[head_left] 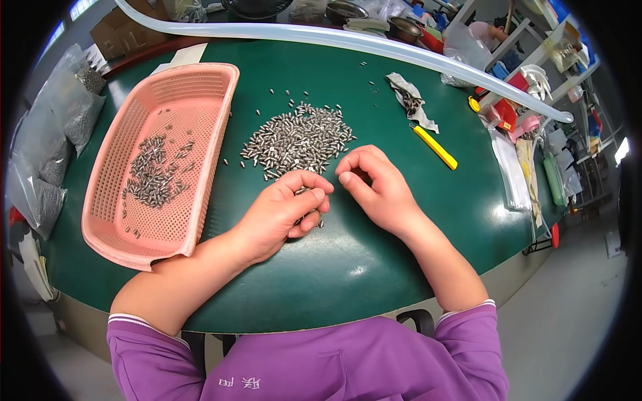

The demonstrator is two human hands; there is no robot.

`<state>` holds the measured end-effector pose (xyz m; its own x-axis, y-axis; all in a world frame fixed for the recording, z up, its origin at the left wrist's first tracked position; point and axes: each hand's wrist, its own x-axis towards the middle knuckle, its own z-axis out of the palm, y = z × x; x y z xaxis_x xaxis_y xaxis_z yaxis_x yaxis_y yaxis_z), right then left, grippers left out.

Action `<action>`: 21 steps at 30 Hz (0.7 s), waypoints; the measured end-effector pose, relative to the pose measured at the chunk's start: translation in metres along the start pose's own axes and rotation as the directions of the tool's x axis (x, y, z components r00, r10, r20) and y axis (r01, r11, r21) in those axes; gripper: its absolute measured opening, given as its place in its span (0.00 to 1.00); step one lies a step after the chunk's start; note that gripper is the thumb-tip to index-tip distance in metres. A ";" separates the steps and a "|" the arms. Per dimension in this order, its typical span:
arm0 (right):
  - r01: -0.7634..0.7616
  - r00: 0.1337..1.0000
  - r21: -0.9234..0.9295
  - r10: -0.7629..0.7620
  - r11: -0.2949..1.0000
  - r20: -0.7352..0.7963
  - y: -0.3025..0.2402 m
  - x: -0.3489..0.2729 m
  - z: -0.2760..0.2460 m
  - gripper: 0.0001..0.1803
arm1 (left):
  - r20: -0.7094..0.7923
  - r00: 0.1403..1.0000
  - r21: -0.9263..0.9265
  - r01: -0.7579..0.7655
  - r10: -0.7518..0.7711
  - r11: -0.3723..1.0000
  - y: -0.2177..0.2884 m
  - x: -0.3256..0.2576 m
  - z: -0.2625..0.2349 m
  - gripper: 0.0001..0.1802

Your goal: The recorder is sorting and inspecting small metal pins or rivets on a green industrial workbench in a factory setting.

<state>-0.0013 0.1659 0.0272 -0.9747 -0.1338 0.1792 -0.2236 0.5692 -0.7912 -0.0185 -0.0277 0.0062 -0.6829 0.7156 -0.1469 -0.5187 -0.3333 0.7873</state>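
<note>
My left hand [284, 210] is curled around several small metal pieces, some of which show between the fingers and below them. Close by on its right, my right hand [380, 187] has its thumb and index finger bent toward each other; whatever they pinch, if anything, is too small or hidden to make out. Just beyond both hands lies a pile of small, shiny, bullet-shaped metal pieces [297, 138] on the green table [374, 267]. Left of the pile stands a pink plastic basket [107, 207] with more such pieces [152, 177] scattered on its bottom.
A yellow utility knife [435, 147] and a crumpled white cloth [398, 81] with dark pieces lie at the right. Clear bags of small parts [80, 120] line the left edge. A pale, curved tube-like strip [348, 37] crosses the far side. Another person [487, 32] is beyond, near shelves.
</note>
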 end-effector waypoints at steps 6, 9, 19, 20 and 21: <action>0.091 0.973 0.359 -0.161 0.929 0.168 -0.006 -0.005 0.002 0.01 | -0.002 1.000 0.062 0.012 -0.012 0.998 0.001 -0.002 0.003 0.10; 0.064 0.965 0.401 -0.159 0.914 0.208 -0.003 -0.004 0.005 0.04 | -0.006 1.000 0.049 0.007 -0.007 0.999 0.000 0.000 0.002 0.09; 0.347 0.929 -0.420 -0.368 0.838 0.034 0.013 -0.001 0.011 0.18 | 0.032 0.999 0.016 0.011 -0.011 1.000 0.000 0.000 -0.001 0.08; 0.347 0.929 -0.421 -0.367 0.838 0.034 0.014 0.000 0.011 0.18 | 0.033 0.999 0.016 0.011 -0.012 1.000 0.001 0.001 -0.001 0.08; 0.343 0.931 -0.426 -0.362 0.837 0.039 0.014 0.000 0.009 0.16 | 0.034 0.999 0.016 0.011 -0.012 1.000 0.002 0.001 -0.001 0.08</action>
<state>-0.0042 0.1669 0.0106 -0.8268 -0.3625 0.4302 -0.5234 0.7760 -0.3520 -0.0204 -0.0285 0.0067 -0.6586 0.7402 -0.1358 -0.5181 -0.3151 0.7951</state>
